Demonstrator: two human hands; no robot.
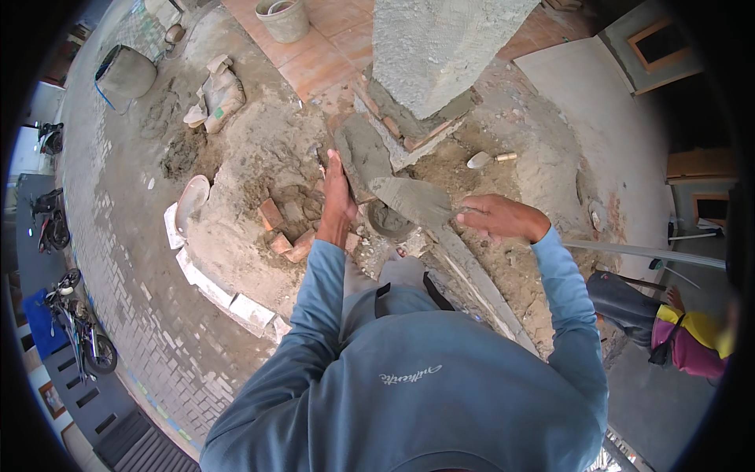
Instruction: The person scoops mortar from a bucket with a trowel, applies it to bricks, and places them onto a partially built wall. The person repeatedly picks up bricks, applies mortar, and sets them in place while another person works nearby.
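Observation:
My right hand grips a trowel by its handle. Grey mortar covers its broad blade, which points left. The blade lies over a round mortar container and reaches the near end of a mortar-coated block. Along that block's left side my left hand is upright, seen edge-on, its fingers stretched out; its palm side is partly hidden. Just beyond the block stands a grey plastered pillar. A second trowel with a wooden handle rests on the sand to the right.
Broken bricks lie in the sand left of my legs. Farther left are a torn sack, a large bucket and a shallow bowl. A pail stands on tiles. At right, a metal bar extends near another person.

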